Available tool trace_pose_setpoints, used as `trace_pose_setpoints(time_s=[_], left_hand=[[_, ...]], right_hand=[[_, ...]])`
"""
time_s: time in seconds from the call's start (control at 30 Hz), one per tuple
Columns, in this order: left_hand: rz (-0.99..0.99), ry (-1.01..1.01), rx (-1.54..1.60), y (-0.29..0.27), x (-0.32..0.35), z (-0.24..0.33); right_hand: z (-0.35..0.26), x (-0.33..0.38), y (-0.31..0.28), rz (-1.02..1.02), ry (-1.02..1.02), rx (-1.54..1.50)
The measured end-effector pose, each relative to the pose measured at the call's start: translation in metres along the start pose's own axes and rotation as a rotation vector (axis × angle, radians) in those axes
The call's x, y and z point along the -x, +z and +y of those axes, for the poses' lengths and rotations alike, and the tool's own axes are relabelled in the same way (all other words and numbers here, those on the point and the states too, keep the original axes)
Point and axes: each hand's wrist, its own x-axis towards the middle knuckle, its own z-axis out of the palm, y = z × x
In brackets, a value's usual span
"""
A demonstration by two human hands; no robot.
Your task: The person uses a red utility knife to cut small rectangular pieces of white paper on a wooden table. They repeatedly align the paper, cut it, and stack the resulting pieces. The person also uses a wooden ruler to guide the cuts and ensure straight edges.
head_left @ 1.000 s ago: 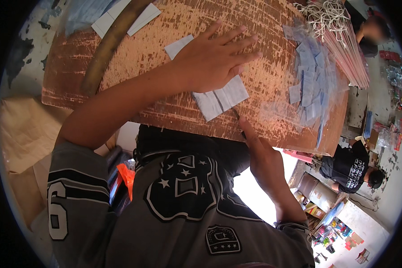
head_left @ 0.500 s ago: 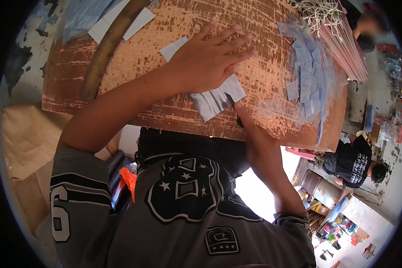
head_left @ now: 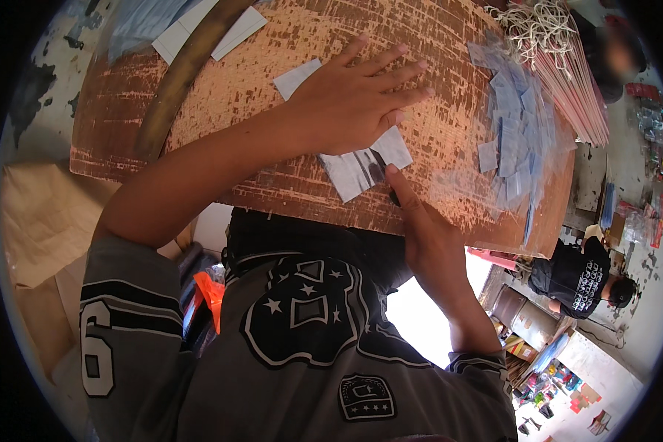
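Note:
My left hand (head_left: 361,103) lies flat with its fingers spread, pressing a pale grey sheet (head_left: 339,180) onto the worn wooden table. One corner of the sheet sticks out beyond the wrist; the near part, with dark bands across it, shows below the palm, and the middle is hidden. My right hand (head_left: 431,239) is closed around a thin dark knife (head_left: 395,198), the index finger stretched along it to the sheet's right-hand part. Most of the knife is covered by the fingers, so its full shape cannot be made out.
Small bluish clear packets (head_left: 512,140) lie heaped on the table's right side. Behind them is a bundle of pink sticks with white strings (head_left: 552,66). A curved brown strip (head_left: 177,88) crosses white cards (head_left: 239,33) at far left. Another person (head_left: 578,276) is at the right.
The view has shifted slightly, moving the table a little rightward. My right index fingertip is marginally farther up along the sheet; my left hand keeps pressing in the same place.

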Motion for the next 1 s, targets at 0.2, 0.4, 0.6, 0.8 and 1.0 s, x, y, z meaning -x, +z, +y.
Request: trace_pose_setpoints(time_s=[0.2,0.4,0.6,0.8,1.0], left_hand=[[-0.005,0.000,-0.003,0.000,0.000,0.001],[-0.015,0.002,-0.017,0.000,0.000,0.001],[-0.024,0.003,-0.021,-0.003,-0.001,0.001],[-0.011,0.006,0.013,-0.003,-0.001,0.001],[-0.006,0.012,-0.007,-0.002,0.000,0.000]], right_hand=[[0.003,-0.001,0.006,0.071,-0.050,-0.001],[-0.003,-0.001,-0.003,-0.030,0.029,-0.014],[0.001,-0.001,-0.002,-0.052,0.036,-0.031],[-0.001,-0.002,-0.005,-0.067,0.035,-0.030],[-0.012,-0.005,-0.017,-0.096,0.036,0.036]])
